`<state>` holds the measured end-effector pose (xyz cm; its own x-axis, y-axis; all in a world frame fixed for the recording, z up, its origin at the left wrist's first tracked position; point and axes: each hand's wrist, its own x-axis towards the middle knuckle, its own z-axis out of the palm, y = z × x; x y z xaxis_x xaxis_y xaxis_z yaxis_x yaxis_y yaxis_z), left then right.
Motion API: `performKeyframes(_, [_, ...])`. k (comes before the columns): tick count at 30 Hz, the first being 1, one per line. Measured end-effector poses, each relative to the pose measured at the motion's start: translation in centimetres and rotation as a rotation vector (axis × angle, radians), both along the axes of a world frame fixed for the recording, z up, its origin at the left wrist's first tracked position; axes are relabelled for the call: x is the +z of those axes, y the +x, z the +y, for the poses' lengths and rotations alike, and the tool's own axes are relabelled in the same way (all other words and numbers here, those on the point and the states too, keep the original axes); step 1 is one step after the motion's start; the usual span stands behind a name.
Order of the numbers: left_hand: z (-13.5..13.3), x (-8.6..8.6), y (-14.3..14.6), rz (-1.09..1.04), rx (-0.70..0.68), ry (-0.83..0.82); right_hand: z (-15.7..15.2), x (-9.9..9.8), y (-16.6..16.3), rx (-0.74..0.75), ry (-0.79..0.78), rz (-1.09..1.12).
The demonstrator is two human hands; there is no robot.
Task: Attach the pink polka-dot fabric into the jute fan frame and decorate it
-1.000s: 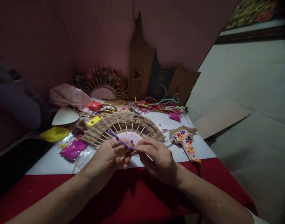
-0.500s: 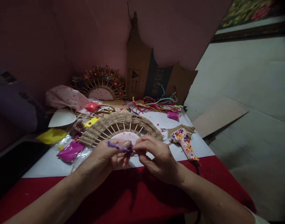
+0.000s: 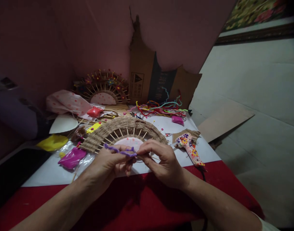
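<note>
A fuzzy purple pipe cleaner [image 3: 130, 152], bent into a small loop with a wavy tail, is between my two hands over the near edge of the white sheet. My left hand [image 3: 114, 162] pinches it between thumb and fingers, with the tail lying across the top. The fingertips of my right hand [image 3: 159, 158] are closed on its right end. Just beyond my hands lies a half-round fan shape [image 3: 127, 123] of thin sticks, a twine-wrapped band and a dotted half disc, which my fingers partly cover.
A flower-patterned glue gun [image 3: 189, 144] lies right on scrap cardboard. Behind are tangled coloured pipe cleaners [image 3: 161, 109], a second decorated fan [image 3: 106, 86] and torn cardboard [image 3: 142, 70]. Left are a magenta clay packet [image 3: 72, 158], yellow packet [image 3: 53, 142] and dark flat object [image 3: 21, 170].
The purple pipe cleaner, bunched at my left fingertips before, now shows an open loop stretched toward my right fingertips. Both hands have stayed nearly in place.
</note>
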<state>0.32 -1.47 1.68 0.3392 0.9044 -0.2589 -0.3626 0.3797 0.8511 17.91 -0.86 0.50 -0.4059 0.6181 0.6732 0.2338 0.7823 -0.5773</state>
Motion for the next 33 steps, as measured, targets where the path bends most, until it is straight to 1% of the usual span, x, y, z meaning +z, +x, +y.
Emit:
performKeyframes(4, [-0.1, 0.1, -0.2, -0.002, -0.059, -0.002, 0.1, -0.1, 0.2, 0.052, 0.089, -0.082])
performKeyframes(7, [0.0, 0.2, -0.4, 0.025, -0.107, 0.002, 0.2, -0.1, 0.4, 0.070, 0.076, -0.117])
performKeyframes(9, [0.0, 0.3, -0.4, 0.076, -0.127, -0.008, 0.2, 0.0, 0.4, 0.070, -0.001, -0.102])
performKeyframes(14, [0.1, 0.2, -0.4, 0.171, -0.120, -0.004, 0.2, -0.1, 0.2, 0.037, -0.316, -0.011])
performKeyframes(16, [0.2, 0.2, -0.4, 0.171, -0.110, -0.009, 0.3, 0.0, 0.3, 0.034, -0.379, 0.039])
performKeyframes(17, [0.2, 0.1, -0.4, 0.166, -0.107, -0.015, 0.3, 0.1, 0.3, 0.024, -0.375, 0.048])
performKeyframes(19, [0.2, 0.1, -0.5, 0.156, -0.104, -0.025, 0.4, 0.3, 0.5, -0.011, -0.290, 0.021])
performKeyframes(23, [0.2, 0.1, -0.7, 0.133, -0.126, -0.031, 0.4, 0.2, 0.7, -0.021, 0.032, -0.089])
performKeyframes(26, [0.2, 0.2, -0.7, 0.107, -0.131, -0.038, 0.5, -0.2, 0.7, -0.024, 0.225, -0.140])
performKeyframes(30, [0.2, 0.1, -0.7, 0.070, -0.158, -0.030, 0.7, -0.8, 0.7, -0.055, 0.371, -0.206])
performKeyframes(33, [0.1, 0.0, -0.6, 0.055, -0.171, -0.034, 0.8, -0.9, 0.8, -0.054, 0.409, -0.230])
